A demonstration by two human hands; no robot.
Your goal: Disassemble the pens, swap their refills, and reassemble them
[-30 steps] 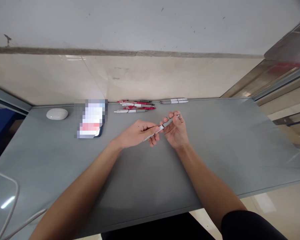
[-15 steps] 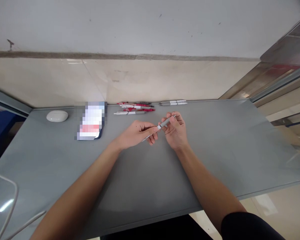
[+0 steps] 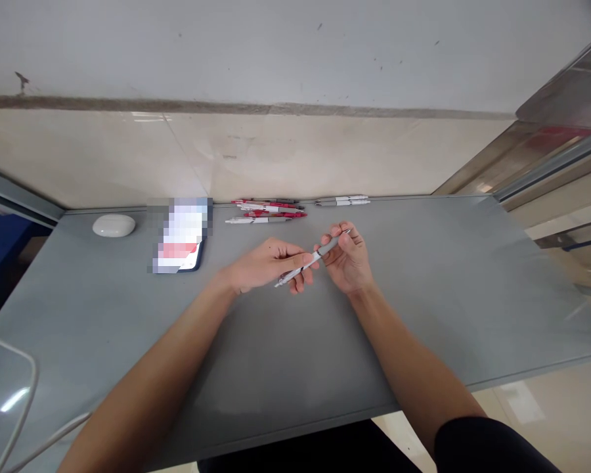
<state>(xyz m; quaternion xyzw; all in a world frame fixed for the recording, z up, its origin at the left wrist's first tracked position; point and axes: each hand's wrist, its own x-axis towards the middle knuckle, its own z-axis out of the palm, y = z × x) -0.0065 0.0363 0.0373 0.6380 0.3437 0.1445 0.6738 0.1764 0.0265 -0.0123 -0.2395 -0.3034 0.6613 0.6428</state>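
A white pen with a grey grip (image 3: 329,246) is held slantwise between both hands above the desk. My left hand (image 3: 276,264) pinches its white barrel, with the clip end pointing down to the left. My right hand (image 3: 346,257) holds the grey grip near the tip between thumb and fingers. Behind my hands, against the wall, lies a pile of several red and white pens (image 3: 270,209). Two white and grey pens (image 3: 345,201) lie side by side to the right of that pile.
A phone with a blurred screen (image 3: 182,233) lies on the grey desk (image 3: 448,282) to the left. Beside it is a white rounded case (image 3: 113,225). A white cable (image 3: 33,374) runs over the left front area. The wall (image 3: 325,151) borders the desk's back.
The pen has shifted slightly, and more of its white barrel and clip end now shows below my left thumb. Both hands keep their hold on it.
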